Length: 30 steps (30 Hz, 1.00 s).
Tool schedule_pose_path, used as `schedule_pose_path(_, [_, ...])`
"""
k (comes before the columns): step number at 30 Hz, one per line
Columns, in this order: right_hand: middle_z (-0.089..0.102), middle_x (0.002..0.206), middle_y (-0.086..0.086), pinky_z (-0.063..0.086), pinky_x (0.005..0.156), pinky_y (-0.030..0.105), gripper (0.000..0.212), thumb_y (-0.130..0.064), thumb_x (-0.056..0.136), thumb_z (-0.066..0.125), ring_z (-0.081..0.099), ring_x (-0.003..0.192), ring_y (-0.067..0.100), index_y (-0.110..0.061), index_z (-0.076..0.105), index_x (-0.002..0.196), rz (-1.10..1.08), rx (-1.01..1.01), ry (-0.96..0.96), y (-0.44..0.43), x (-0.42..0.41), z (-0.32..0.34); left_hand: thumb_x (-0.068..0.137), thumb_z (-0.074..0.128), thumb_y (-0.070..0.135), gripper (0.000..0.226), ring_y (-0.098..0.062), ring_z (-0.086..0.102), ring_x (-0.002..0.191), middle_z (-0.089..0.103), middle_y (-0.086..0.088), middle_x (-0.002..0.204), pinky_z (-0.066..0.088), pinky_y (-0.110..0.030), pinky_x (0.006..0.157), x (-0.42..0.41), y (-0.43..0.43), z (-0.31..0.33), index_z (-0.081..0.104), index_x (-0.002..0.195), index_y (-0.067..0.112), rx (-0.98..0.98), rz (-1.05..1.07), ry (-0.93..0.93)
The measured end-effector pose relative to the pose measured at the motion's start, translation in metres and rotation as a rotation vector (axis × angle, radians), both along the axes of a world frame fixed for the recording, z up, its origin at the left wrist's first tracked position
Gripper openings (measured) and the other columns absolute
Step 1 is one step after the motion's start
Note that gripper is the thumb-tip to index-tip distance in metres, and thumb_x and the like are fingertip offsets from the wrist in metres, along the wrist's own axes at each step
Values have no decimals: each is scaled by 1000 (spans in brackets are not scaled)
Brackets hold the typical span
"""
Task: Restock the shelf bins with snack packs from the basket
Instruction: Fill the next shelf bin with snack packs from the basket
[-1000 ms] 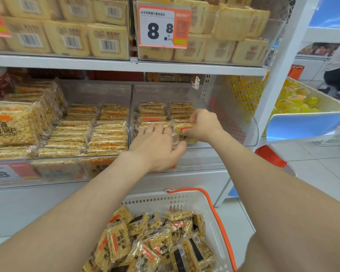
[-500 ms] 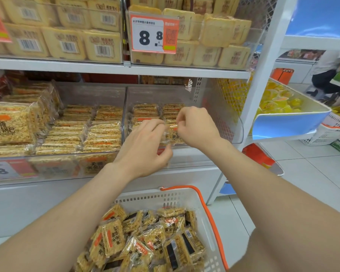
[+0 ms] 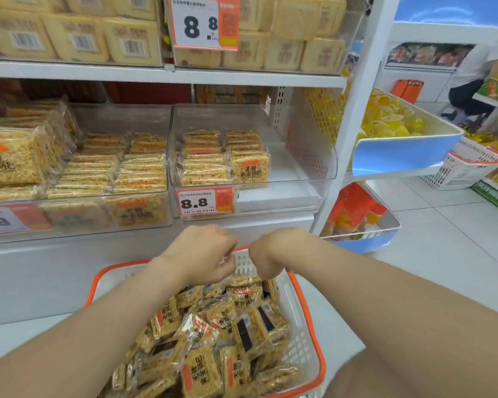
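Both hands have come down from the half-filled clear bin [image 3: 308, 156] on the shelf and now hang over the far end of the basket [image 3: 298, 317]. That bin sits straight above and beyond the basket, with two short rows of snack packs [image 3: 222, 159] on its left side and an orange price tag [image 3: 206, 201] on its front. A fuller bin [image 3: 98, 168] of similar packs stands up and to the left of the basket, and higher still is a shelf [image 3: 167, 73] of pale boxed cakes. Nothing lies between the hands and the basket. The left hand [image 3: 202, 254] and right hand [image 3: 273, 254] are close together, backs up, fingers curled downward just over the loose packs [image 3: 213, 340] heaped inside; the fingertips are hidden, so I cannot tell whether either one grips a pack. The basket is white with an orange rim and sits low in front of the shelf base. To its right the pale tiled floor [image 3: 457, 254] opens out past a blue-fronted tray [image 3: 400, 153] of yellow cups, a second white basket [image 3: 466, 170], and a seated person [image 3: 477, 76] far off.
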State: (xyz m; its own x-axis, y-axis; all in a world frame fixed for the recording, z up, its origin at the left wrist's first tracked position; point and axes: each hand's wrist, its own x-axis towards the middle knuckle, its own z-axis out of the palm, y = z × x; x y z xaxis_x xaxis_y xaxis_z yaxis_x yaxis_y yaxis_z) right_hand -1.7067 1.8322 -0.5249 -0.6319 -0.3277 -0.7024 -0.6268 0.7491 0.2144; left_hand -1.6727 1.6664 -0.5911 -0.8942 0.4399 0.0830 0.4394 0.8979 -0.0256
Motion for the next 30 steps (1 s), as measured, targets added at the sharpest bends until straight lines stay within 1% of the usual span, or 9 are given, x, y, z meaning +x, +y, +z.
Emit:
schedule_pose_path(2, [49,82,3,45,74,37,24,-19,105,48,47,68,21,-14,51,82,51,104,16,2,2,-11,92,50,43,19,-22,65,85,68,7,94,56,-37,71,2,8,-16,59,89,27,-25,52,-246])
schedule_pose_path(5, [50,83,4,47,75,37,25,-17,104,47,49,76,24,-15,51,79,75,156,15,4,0,-11,96,52,39,25,-23,67,94,69,3,108,60,-40,79,10,28,-47,68,108,25,-43,46,-501])
schedule_pose_path(8, [45,80,2,51,80,38,26,-14,106,45,48,64,20,-11,47,80,83,119,21,5,-6,-7,99,50,29,38,-27,64,106,62,-1,126,58,-45,86,22,51,-78,57,136,24,-116,-27,-638])
schedule_pose_path(10, [50,90,4,52,79,38,18,-16,107,42,49,64,17,-7,58,108,71,92,18,5,-9,-7,101,53,20,56,-28,63,108,48,0,144,58,-44,82,31,65,-95,39,154,31,-126,-93,-697])
schedule_pose_path(12, [51,109,5,53,78,38,42,-18,106,42,52,68,17,-10,53,147,82,89,-11,5,-11,-8,100,57,13,76,-28,62,105,30,4,154,59,-48,79,37,74,-109,21,159,44,-159,-156,-760])
schedule_pose_path(15, [52,120,5,54,79,38,49,-21,107,40,53,70,17,-15,46,156,101,97,-28,6,-15,-13,99,67,15,79,-29,57,106,20,5,155,59,-52,85,40,79,-118,24,156,49,-196,-224,-749])
schedule_pose_path(20, [54,146,4,57,87,38,48,-25,107,42,55,75,16,-17,49,154,120,58,-20,8,-22,-18,96,73,48,41,-27,60,94,26,-4,153,55,-44,82,38,77,-102,45,118,28,-44,-179,-770])
schedule_pose_path(24, [63,136,2,59,94,42,48,-24,103,44,67,86,17,-20,53,150,110,43,-12,4,-25,-17,102,66,43,28,-25,60,90,40,1,119,54,-46,80,39,71,-102,46,105,24,69,-59,-743])
schedule_pose_path(30, [65,133,4,57,99,45,52,-14,100,38,71,100,21,-21,52,150,90,-19,-9,-2,-30,1,87,57,7,31,-19,54,96,41,11,110,53,-43,87,23,51,-62,47,94,35,333,29,-735])
